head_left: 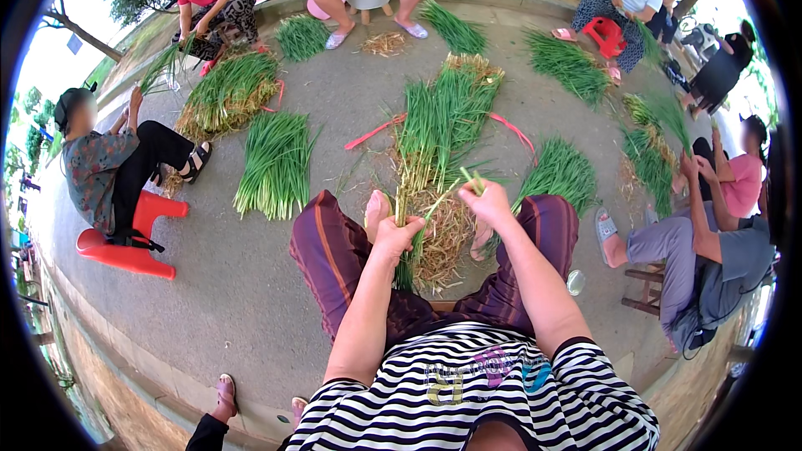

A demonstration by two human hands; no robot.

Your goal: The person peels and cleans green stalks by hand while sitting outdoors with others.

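My left hand (398, 237) is closed around a small bunch of green stalks with pale stem ends pointing up; their leaves hang down between my knees. Up and to the right, my right hand (485, 199) pinches a few pale green stem pieces. One thin stalk (442, 199) slants between the two hands. Just ahead lies a large heap of long green leafy stalks (438, 119), probably garlic chives or scallions, with yellowed ends. Beneath my hands, dry straw-coloured trimmings (445, 241) cover the ground between my feet.
Green bundles lie left (276, 163) and right (559, 169) of my knees. Red ribbon (376, 131) runs beside the heap. Several people sit around with more bundles. A red plastic stool (135, 235) stands left; a person on a wooden stool (645, 288) sits close on the right.
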